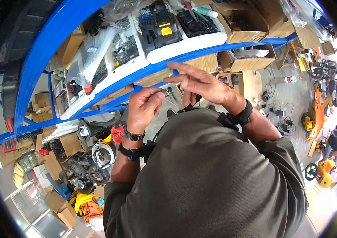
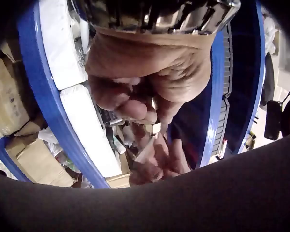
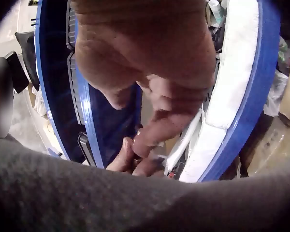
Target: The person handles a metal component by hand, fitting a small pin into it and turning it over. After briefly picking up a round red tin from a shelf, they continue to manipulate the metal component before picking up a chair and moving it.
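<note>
My left hand (image 1: 141,108) pinches a small shiny metal piece (image 1: 166,92) between thumb and fingertips, in front of the shelf. In the left wrist view, a pale square end of the metal piece (image 2: 155,128) shows beyond the fingertips; the rest is hidden by the fingers. My right hand (image 1: 205,86) is close on the other side, palm turned down, its index finger stretched out towards the shelf edge and the other fingers loosely bent. In the right wrist view, a fingertip of the right hand (image 3: 171,116) overlaps the left fingertips (image 3: 123,157).
A blue shelf frame (image 1: 192,52) runs across in front, carrying white foam trays (image 1: 188,42) of small hardware and a black-and-yellow tool (image 1: 162,31). Cardboard boxes (image 1: 252,36) stand to the right. Below left are wheels, a coiled white hose (image 1: 103,154) and more boxes.
</note>
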`<state>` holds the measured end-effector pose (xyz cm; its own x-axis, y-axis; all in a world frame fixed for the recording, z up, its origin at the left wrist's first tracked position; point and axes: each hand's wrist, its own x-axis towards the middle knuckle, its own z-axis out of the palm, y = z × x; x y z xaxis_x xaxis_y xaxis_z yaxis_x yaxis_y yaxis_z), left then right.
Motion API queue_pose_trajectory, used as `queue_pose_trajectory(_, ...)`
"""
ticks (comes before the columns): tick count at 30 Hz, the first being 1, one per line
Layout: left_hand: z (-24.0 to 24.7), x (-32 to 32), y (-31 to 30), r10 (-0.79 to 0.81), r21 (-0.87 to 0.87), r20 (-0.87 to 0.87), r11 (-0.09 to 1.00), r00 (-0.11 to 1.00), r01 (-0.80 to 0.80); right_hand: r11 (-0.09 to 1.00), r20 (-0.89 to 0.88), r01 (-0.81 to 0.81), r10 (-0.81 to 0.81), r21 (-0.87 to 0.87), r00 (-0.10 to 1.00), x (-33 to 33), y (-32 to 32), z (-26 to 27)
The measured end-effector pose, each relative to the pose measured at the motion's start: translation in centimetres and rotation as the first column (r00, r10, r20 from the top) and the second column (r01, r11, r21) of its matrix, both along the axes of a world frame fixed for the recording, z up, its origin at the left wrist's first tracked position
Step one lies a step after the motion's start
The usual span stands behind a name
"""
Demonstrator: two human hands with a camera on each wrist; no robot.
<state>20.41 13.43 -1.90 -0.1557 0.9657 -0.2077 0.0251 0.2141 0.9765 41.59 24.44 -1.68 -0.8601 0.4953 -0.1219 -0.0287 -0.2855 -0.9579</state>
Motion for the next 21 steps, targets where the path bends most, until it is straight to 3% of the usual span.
queue_pose_trajectory(2,-0.1,0.0,-0.1,0.007,0.045,0.039,0.999,0.999,-0.009,0.995,0.103,-0.074,0.066,0.067,0.992,-0.1,0.2,-1.0)
queue_pose_trajectory(5,0.1,0.0,0.1,0.04,0.008,-0.023,0.999,0.999,-0.04,0.978,0.014,-0.189,0.191,-0.091,0.982,0.2,0.1,-0.3)
queue_pose_trajectory(6,0.1,0.0,0.0,0.028,-0.005,-0.019,1.0,0.999,-0.028,0.986,-0.08,-0.131,0.123,-0.106,0.989,0.3,0.0,-0.2)
queue_pose_trajectory(9,-0.2,0.0,-0.1,0.018,-0.028,0.004,0.999,1.0,-0.018,0.998,-0.061,-0.057,0.055,-0.036,0.997,0.0,0.4,1.0)
queue_pose_trajectory(13,-0.3,-0.4,0.0,0.032,-0.042,0.037,0.999,0.999,-0.031,0.995,-0.041,-0.098,0.099,0.031,0.994,-0.2,0.0,0.4)
queue_pose_trajectory(17,0.1,0.0,0.1,-0.009,-0.125,0.012,0.992,1.0,0.01,0.998,-0.107,-0.03,0.025,-0.047,0.994,-0.3,0.0,0.1)
queue_pose_trajectory(21,-0.1,-0.3,0.2,-0.04,-0.194,0.081,0.979,0.996,0.055,0.949,-0.032,0.039,-0.031,0.313,0.999,-0.5,-0.4,-0.4)
